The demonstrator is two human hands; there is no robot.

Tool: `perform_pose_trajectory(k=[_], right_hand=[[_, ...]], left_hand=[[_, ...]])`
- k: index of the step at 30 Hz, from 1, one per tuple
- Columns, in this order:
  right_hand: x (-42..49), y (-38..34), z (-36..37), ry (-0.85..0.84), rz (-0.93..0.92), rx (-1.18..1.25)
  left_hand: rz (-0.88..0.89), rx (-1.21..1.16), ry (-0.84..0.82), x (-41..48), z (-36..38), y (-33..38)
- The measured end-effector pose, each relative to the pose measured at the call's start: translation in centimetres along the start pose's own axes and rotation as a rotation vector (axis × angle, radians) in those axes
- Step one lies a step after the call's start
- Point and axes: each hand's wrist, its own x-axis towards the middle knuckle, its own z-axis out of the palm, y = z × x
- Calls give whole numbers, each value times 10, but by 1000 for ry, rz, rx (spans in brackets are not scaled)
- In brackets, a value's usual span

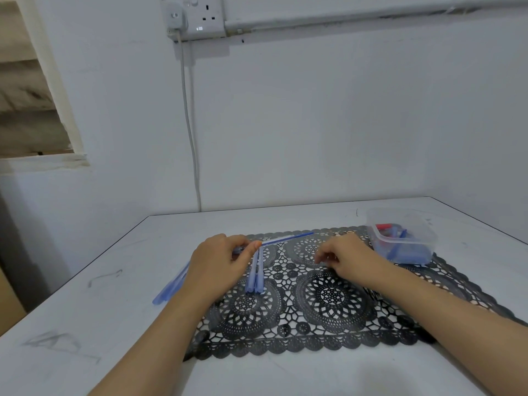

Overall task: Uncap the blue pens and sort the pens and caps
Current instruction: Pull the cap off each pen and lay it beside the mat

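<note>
White bench [85,281] carries a black lace-pattern plastic placemat [328,298], the landmark here. On the placemat's far right corner sits a clear plastic tub [407,239] holding loose blue caps [400,250] plus one red piece [383,226].

Left hand [220,261] is over the placemat's far left part, fingers curled round a slim blue pen [288,238] with the thumb pressed on it; the barrel sticks out toward the placemat's far middle. Right hand [351,258] is over the placemat's centre-right, fingers curled. It's blurred, so I cannot tell whether it pinches a cap.

Two or three pale blue pens [255,277] lie on the placemat just under the left hand. A bundle of blue pens [171,284] lies off the placemat's left edge, partly hidden by the left wrist.

Step, as judged: uncapping mid-run. Next move likely calls for any cap to go to the tub and the held pen to go with the bundle. The right forearm lies between the body and the tub, and the loose pens may roll.
</note>
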Motion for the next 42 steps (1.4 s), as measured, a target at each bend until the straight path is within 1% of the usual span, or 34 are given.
perform_pose_trajectory(k=[6,14,16,19,22,25,27,31,34,38,42], right_hand=[[1,2,1,-62,24,16],[-1,1,-2,-74,14,20],[-1,1,-3,-46,44,44],[-1,0,-5,28,148,101],[0,-2,-5,153,185,174],[0,-8,-6,313,67,149],[-2,-14,-5,368,-33,136],[-6,-23,1,425,-228,69],[-8,-26,6,407,-350,17],[-9,-30,7,420,-405,-24],[-8,-28,1,383,-384,-11]], left_hand=[[1,4,3,-1,-2,3],[-2,-1,-1,-1,-3,4],[-2,-3,2,-1,-3,4],[-2,1,3,-1,-2,4],[9,7,4,-1,-4,7],[28,21,8,-2,-4,9],[30,34,-2,-1,-3,9],[37,48,-13,-1,-2,8],[39,60,-8,-1,-3,9],[35,75,-7,-2,-3,8],[36,71,-22,-3,-2,7]])
